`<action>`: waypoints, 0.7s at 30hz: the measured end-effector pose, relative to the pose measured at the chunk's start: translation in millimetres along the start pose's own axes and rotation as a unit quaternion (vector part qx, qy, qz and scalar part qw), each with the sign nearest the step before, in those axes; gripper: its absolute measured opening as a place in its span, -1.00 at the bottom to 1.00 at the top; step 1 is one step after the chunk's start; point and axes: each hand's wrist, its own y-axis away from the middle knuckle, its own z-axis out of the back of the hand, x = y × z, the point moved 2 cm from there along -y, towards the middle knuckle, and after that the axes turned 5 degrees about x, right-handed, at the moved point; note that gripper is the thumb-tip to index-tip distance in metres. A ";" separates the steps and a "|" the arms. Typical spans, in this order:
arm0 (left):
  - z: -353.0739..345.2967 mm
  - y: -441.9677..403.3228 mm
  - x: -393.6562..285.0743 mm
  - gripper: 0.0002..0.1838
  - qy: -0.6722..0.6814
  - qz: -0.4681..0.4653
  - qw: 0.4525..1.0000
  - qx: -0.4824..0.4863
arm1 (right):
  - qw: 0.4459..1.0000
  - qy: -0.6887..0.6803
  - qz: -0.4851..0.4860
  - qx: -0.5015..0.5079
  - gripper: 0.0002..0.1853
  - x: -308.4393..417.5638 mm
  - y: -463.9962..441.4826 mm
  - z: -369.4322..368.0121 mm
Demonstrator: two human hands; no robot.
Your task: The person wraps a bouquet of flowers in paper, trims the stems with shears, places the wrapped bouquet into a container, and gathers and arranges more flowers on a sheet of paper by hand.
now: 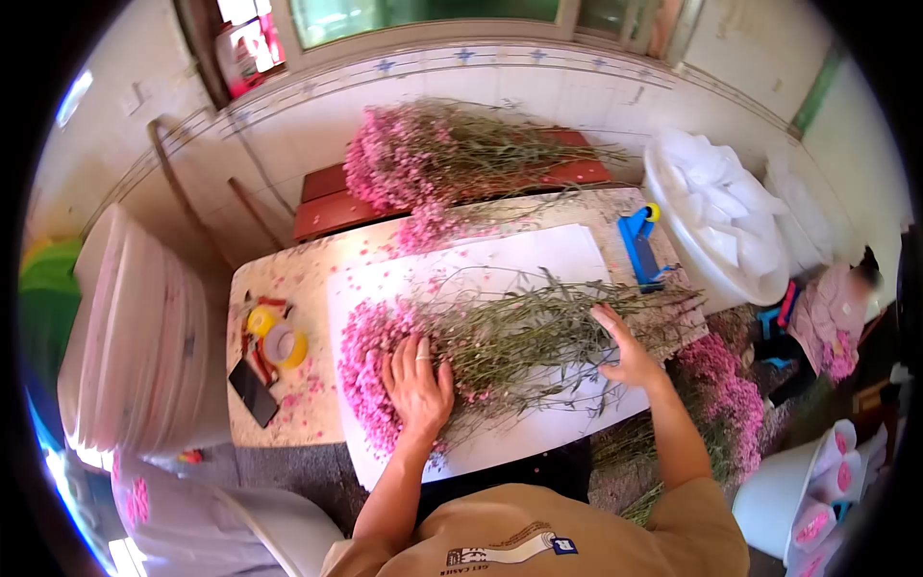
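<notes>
A bunch of pink flowers (370, 332) with long green stems (519, 332) lies across a large white paper sheet (567, 255) on the table. My left hand (419, 385) rests on the blossoms at the left end, its fingers stretched out and slightly spread; a ring shows on one finger. At the stem side, my right hand (627, 351) reaches in with thumb and fingers wide apart. Its fingertips touch or nearly touch the stems, and nothing is gripped in it.
Beyond the table, more pink flowers (404, 154) lie on a red bench (322, 207). A blue tape dispenser (638, 245), tape rolls (286, 344) and a phone (253, 392) sit on the table. Stacked tubs (144, 327) stand left; a white tub (769, 274) and a seated person (832, 313) are right.
</notes>
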 end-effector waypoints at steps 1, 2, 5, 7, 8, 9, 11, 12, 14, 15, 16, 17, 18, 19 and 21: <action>-0.1 -0.2 -0.3 -0.45 -0.003 0.000 1.000 0.004 | 1.000 0.003 -0.010 -0.011 0.00 8.9 -0.2 21.1; -1.1 0.0 -0.3 -0.44 -0.008 -0.003 1.000 0.011 | 0.997 -0.002 -0.044 0.057 -0.07 19.0 -2.7 40.2; -2.7 1.9 -0.9 -0.43 -0.015 0.002 1.000 0.023 | 0.995 0.008 -0.083 0.047 -0.52 44.2 -23.4 90.7; -4.0 1.9 -0.4 -0.43 -0.009 0.007 0.999 0.031 | 0.984 -0.109 -0.127 -0.054 -0.61 28.3 -59.4 112.3; -4.8 1.8 -1.0 -0.43 -0.006 0.002 1.000 0.031 | 0.989 -0.077 -0.093 -0.091 -0.63 21.1 -88.4 117.6; -3.7 1.3 0.1 -0.43 -0.007 -0.003 1.000 0.030 | 0.989 -0.046 -0.057 -0.126 -0.65 13.5 -121.4 118.2; -1.8 -0.5 -1.1 -0.43 0.000 -0.004 0.999 0.032 | 0.959 0.241 -0.135 -0.067 -0.58 -5.2 -188.2 114.3; -1.6 -0.7 -1.0 -0.42 -0.001 -0.006 0.999 0.032 | 0.961 0.238 -0.124 -0.064 -0.58 -36.7 -216.9 107.7; 0.0 -3.1 -1.8 -0.45 -0.003 0.001 1.000 0.030 | 0.865 0.482 -0.119 -0.071 -0.40 -114.2 -279.2 87.1; 0.8 -3.4 -0.6 -0.46 0.002 0.002 1.000 0.026 | 0.869 0.481 -0.096 -0.069 -0.40 -138.9 -298.8 78.3; 0.7 -2.9 0.6 -0.45 0.016 0.002 0.999 0.029 | 0.855 0.503 -0.090 -0.085 -0.32 -161.6 -311.7 71.2; 1.2 -2.5 1.1 -0.44 0.016 0.008 0.999 0.032 | 0.841 0.525 -0.084 -0.104 -0.24 -170.1 -325.7 65.2; 1.1 -3.1 2.4 -0.44 0.018 0.008 0.999 0.027 | 0.857 0.502 -0.095 -0.074 -0.29 -166.9 -334.8 57.8; 1.0 -2.6 2.5 -0.44 0.021 0.007 0.999 0.026 | 0.870 0.479 -0.110 -0.041 -0.34 -159.6 -338.1 51.5; 3.5 -3.5 1.9 -0.44 0.020 0.011 0.999 0.030 | 0.885 0.458 -0.083 -0.021 -0.48 -130.4 -338.0 52.7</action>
